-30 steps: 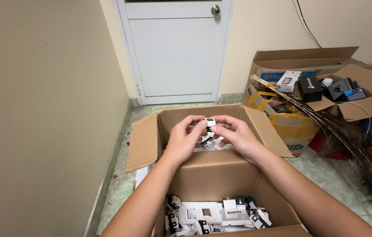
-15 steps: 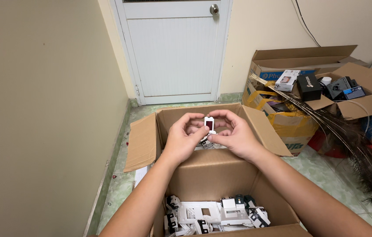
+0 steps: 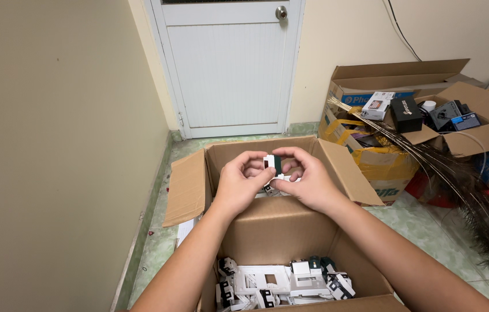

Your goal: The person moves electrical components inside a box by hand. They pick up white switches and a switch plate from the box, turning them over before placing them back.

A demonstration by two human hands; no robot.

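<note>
My left hand (image 3: 243,184) and my right hand (image 3: 308,180) meet above an open cardboard box (image 3: 279,228). Together they pinch a small white and dark green plastic part (image 3: 272,165) between thumbs and fingertips, held upright at the fingertips. Below my forearms, at the near end of the box, lies a heap of white and dark plastic parts and frames (image 3: 282,283). More such parts show just under my hands at the far end of the box.
A white door (image 3: 230,66) stands ahead, a plain wall on the left. To the right are open cardboard boxes (image 3: 423,115) full of small packages, a yellow bag (image 3: 371,156) and long feathers (image 3: 458,190) lying over a green tiled floor.
The small part has been turned and shifted slightly in my fingertips; both hands stay together above the box. The camera has barely moved.
</note>
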